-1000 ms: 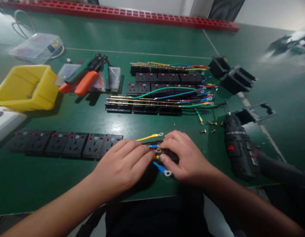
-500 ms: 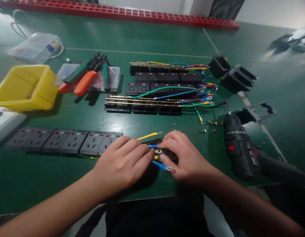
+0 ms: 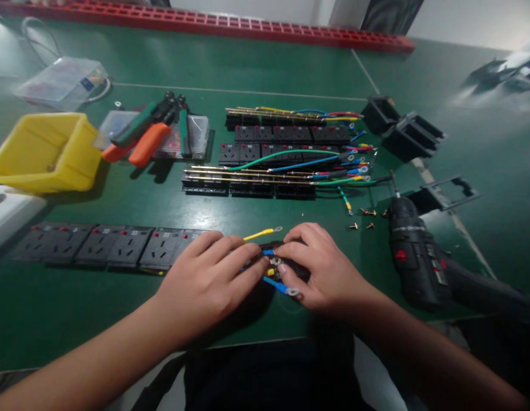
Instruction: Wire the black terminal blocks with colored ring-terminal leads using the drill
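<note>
Left hand [image 3: 213, 274] slightly shifted, bent fingers over long black socket strip [image 3: 160, 250]; right hand [image 3: 322, 268] touches blue-sleeved terminal [image 3: 269, 252]; both grips unclear.

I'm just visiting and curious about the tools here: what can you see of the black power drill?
The black power drill lies on the green tabletop, to the right of the person's right hand; neither hand touches it. Its casing looks like plastic, with a red patch and small pale markings too blurred to read. A thin metal bit points away from the person. The dark handle stretches toward the lower right. Small brass-coloured screws lie near its front.
</note>
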Demonstrator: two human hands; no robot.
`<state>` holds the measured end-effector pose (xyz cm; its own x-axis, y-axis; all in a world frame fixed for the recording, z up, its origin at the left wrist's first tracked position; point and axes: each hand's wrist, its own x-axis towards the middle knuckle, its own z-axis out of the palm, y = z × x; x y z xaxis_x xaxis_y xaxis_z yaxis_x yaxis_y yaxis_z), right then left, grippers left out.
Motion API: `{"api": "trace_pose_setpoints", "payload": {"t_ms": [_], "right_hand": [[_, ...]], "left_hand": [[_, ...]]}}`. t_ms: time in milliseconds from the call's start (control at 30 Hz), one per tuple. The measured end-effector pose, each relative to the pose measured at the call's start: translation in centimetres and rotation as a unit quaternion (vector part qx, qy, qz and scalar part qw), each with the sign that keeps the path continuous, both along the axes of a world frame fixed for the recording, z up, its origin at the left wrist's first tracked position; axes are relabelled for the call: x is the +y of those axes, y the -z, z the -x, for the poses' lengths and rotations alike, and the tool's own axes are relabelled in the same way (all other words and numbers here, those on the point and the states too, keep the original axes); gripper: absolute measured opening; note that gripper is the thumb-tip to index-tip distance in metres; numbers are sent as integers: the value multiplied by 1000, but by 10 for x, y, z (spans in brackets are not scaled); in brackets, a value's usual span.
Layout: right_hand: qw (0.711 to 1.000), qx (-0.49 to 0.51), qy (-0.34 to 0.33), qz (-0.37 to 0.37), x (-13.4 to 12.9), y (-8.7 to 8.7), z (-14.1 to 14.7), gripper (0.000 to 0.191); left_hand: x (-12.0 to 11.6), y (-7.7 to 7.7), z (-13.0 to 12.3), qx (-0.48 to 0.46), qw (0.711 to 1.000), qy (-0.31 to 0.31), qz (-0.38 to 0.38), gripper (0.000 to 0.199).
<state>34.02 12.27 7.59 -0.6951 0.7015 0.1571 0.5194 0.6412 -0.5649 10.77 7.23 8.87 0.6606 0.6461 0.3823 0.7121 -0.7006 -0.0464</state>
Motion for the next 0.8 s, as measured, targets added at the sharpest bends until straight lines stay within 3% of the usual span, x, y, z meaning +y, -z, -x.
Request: {"api": "trace_pose_setpoints", "payload": {"t_ms": [167, 300, 400, 500, 600, 667, 800], "right_hand": [[999, -7, -41, -30, 1, 2, -11, 30], [997, 39, -19, -70, -8, -15, -34, 50], [987, 12, 66, -148, -11, -36, -83, 46], [945, -150, 170, -236, -9, -42, -164, 31], [883, -360, 248, -170, -7, -28, -244, 53], [876, -399, 256, -85, -8, -16, -275, 68], [894, -388, 225, 6, -11, -9, -276, 62]], "left_hand": [[-1, 1, 2, 6, 1000, 4, -17, 19], [0, 2, 3, 4, 1000, 10, -18, 21], [0, 3, 3, 1, 1000, 9, -16, 20], [0, 5, 3, 2, 1000, 9, -7, 20], [1, 6, 4, 4, 1000, 15, 0, 19], [1, 6, 4, 6, 1000, 18, 4, 20], [1, 4, 4, 17, 1000, 14, 17, 22]]}}
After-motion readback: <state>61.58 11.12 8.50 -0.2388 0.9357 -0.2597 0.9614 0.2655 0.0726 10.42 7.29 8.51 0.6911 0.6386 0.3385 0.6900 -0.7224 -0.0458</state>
